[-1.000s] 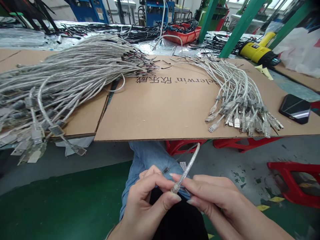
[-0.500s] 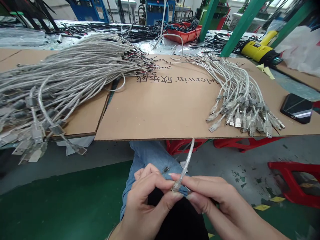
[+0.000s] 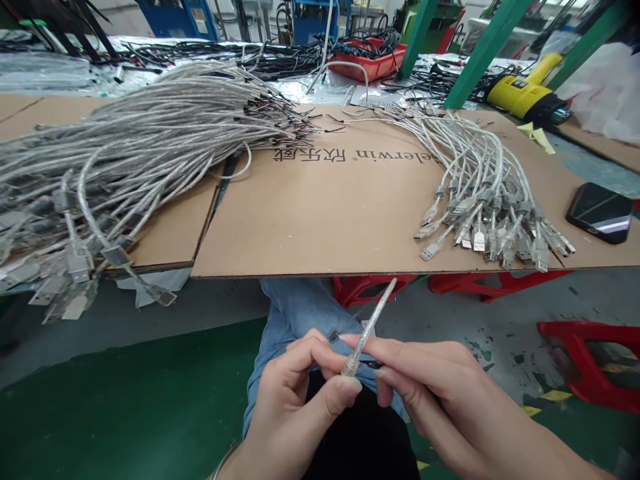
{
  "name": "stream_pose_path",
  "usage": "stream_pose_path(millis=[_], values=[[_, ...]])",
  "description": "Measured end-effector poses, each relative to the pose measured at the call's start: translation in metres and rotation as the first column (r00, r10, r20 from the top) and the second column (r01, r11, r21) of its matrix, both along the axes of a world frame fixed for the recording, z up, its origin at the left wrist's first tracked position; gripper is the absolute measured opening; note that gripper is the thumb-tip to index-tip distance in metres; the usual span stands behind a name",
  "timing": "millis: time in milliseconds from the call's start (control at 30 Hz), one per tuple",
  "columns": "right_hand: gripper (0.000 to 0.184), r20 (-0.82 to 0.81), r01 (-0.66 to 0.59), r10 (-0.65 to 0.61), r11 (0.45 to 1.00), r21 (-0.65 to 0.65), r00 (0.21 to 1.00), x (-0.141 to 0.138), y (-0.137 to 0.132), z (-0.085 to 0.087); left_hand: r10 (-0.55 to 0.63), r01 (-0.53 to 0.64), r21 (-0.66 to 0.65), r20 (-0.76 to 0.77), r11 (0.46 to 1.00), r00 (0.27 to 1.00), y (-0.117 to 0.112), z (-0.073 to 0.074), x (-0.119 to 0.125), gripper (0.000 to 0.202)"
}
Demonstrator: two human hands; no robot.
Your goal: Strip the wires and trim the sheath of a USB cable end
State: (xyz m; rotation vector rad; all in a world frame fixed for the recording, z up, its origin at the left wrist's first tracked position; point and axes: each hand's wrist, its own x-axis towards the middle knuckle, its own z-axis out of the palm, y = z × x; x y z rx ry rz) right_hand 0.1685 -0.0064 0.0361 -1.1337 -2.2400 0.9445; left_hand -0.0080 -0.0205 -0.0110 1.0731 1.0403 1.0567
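Note:
A clear-jacketed, silvery cable rises from my fingers toward the cardboard edge. My left hand pinches its lower end between thumb and forefinger, where the jacket thickens. My right hand is close on the right, its forefinger stretched behind the cable and its thumb bent below. A small dark piece shows between those two fingers; its kind I cannot make out. Just past the fingertips, over my jeans, is a small grey part. The cable's very end is hidden by my left thumb.
Cardboard covers the bench. A large pile of USB cables lies left, a smaller bunch of USB cables right. Beyond are a phone, a yellow heat gun and a red tray. Red stools stand below.
My right thumb has drawn slightly away from the left thumb, and the dark piece between the right fingers shows more. The cable leans farther right. The view has shifted slightly.

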Motion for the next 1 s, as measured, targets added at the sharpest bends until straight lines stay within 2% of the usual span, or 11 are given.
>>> stream_pose_path(millis=[133,400,700,800,867,967,1000], values=[[0.029,-0.010,-0.009,0.009,0.999,-0.032,1.000,-0.001,0.001,-0.001,-0.009,0.010,-0.030,0.044,0.999,0.999,0.000,0.002,0.001,0.019],[0.033,0.054,-0.012,0.010,0.999,0.034,0.999,0.001,0.001,-0.001,-0.007,0.008,-0.010,0.023,1.000,1.000,0.000,-0.001,-0.002,0.021],[0.028,0.187,-0.025,0.065,0.977,-0.211,0.980,0.003,0.010,0.019,-0.029,0.029,-0.005,0.011,1.000,1.000,0.000,-0.006,-0.002,0.018],[0.028,0.197,-0.036,0.119,0.923,-0.384,0.973,0.008,0.015,0.021,-0.051,0.051,0.016,-0.024,0.999,0.998,0.000,-0.006,-0.003,0.020],[0.032,0.092,-0.084,0.156,0.843,-0.532,0.983,0.011,0.019,0.018,-0.062,0.063,0.030,-0.041,0.998,0.997,0.000,-0.006,-0.003,0.022],[0.033,-0.129,-0.188,0.137,0.688,-0.701,0.982,0.013,0.022,0.012,-0.056,0.057,0.035,-0.033,0.998,0.998,0.000,-0.004,-0.003,0.025],[0.034,-0.146,-0.189,0.121,0.683,-0.706,0.982,0.013,0.022,0.012,-0.053,0.054,0.031,-0.019,0.998,0.998,0.001,-0.003,-0.003,0.025]])
